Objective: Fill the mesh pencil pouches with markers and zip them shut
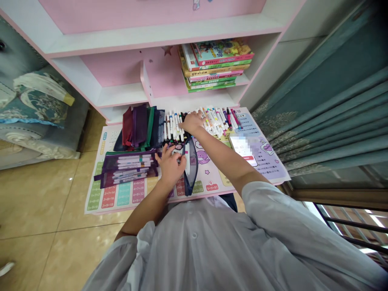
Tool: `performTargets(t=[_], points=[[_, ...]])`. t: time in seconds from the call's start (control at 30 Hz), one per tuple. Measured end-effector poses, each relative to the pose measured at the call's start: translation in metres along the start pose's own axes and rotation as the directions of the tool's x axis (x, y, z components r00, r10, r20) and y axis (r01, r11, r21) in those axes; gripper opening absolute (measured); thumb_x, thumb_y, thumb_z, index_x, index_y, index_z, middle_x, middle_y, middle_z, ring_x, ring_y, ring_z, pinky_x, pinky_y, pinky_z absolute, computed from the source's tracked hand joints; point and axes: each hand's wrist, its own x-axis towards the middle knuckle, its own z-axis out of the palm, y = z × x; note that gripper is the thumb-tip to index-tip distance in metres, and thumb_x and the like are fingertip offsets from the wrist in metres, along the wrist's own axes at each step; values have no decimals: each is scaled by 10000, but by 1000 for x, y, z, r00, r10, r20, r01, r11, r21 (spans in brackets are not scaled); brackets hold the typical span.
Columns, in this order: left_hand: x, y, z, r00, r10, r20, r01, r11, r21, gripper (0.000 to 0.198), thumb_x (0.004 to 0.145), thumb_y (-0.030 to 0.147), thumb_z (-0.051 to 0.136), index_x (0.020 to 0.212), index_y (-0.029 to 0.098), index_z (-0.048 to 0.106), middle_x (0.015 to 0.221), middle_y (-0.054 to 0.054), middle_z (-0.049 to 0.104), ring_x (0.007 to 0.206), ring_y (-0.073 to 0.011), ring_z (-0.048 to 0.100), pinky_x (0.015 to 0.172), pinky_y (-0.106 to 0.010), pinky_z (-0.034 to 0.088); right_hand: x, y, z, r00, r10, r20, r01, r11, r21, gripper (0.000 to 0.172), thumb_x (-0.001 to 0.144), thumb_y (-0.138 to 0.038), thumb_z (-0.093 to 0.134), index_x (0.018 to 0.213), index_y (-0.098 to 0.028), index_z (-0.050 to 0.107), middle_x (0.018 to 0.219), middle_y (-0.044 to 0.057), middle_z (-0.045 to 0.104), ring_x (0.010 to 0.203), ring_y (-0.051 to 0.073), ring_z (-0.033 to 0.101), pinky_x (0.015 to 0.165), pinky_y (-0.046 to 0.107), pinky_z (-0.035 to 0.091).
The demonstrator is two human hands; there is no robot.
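**Desk:** What does the frame show at the hands?

**Caption:** The left hand (169,165) is at the open mouth of a navy mesh pouch (190,166), fingers spread and curled; whether they grip anything cannot be told. The right hand (192,123) lies on a row of felt-tip markers (212,121), fingers close together, with any grip hidden.

**Desk:** Edges and room?

**Caption:** The markers run along the back of a printed multiplication mat (121,194), against the foot of a pink shelf unit (121,95). The pouch stands just beside the left hand, with the mat's purple cartoon print showing between it and a phone (242,150). The mat's near edge is just past the hands.

**Desk:** The count?

**Caption:** Two hands, one phone, one navy pouch, one flat purple mesh pouch (127,169) holding markers, and at least four upright mesh pouches (139,127). The markers are too many and too tightly packed to count.
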Motion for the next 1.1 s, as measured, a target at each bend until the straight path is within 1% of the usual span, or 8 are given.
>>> performTargets(t=[0.3,0.4,0.5,0.6,0.7,0.83,0.93,1.1], points=[[1,0,0,1000,6,-2,-6,1000,6,167,862,286,639,709,235,684,1361,-26,674,1458,-336,430,1184,-727,207,2,-3,5,1000,-22,-17,21,1000,-16,643,825,-462,668,1367,-122,596,1536,217,453,1524,446,208,1164,744,200],[1,-1,1,1000,5,-5,-5,1000,7,176,859,288,640,698,230,680,1353,-31,677,1456,-338,431,1184,-727,208,-3,0,2,999,-43,-25,43,999,-3,618,827,-445,660,1344,-111,613,1517,208,478,1526,445,202,1171,744,195],[1,-1,1,1000,6,-8,-6,1000,5,174,861,287,639,704,228,683,1355,-36,675,1455,-329,436,1183,-724,216,-14,4,-6,996,-58,-67,60,998,24,570,837,-422,632,1305,-98,639,1516,204,485,1529,437,200,1175,744,196],[1,0,1,1000,2,-13,-2,1000,-8,158,856,279,644,716,225,692,1355,-47,676,1461,-325,431,1184,-710,231,-33,9,-16,991,-69,-119,78,995,69,462,829,-384,622,1206,-129,700,1525,178,487,1532,433,201,1165,745,226],[1,0,2,1000,4,-19,-4,1000,-15,167,852,275,645,699,222,687,1345,-48,683,1462,-325,432,1187,-697,237,-58,17,-27,980,-100,-171,122,985,124,298,800,-342,629,990,-154,760,1538,150,483,1534,437,204,1146,752,250],[2,0,2,1000,6,-28,-6,1000,-16,166,845,262,644,688,221,678,1333,-44,690,1450,-337,446,1186,-721,206,-94,30,-36,963,-116,-242,169,963,210,138,740,-282,648,729,-168,724,1534,130,503,1531,446,225,1131,760,247],[2,1,1,1000,-4,-23,4,1000,-16,175,850,254,640,681,219,669,1332,-53,692,1458,-354,434,1167,-756,198,-117,39,-39,952,-123,-282,199,945,261,107,711,-252,657,635,-180,679,1517,119,529,1533,447,225,1126,760,253],[2,0,1,1000,3,-17,-4,999,-31,191,859,256,642,672,213,654,1345,-68,685,1465,-363,423,1160,-771,188,-151,50,-34,942,-153,-300,235,936,261,107,699,-223,664,597,-191,663,1499,121,550,1530,443,250,1127,761,258]])
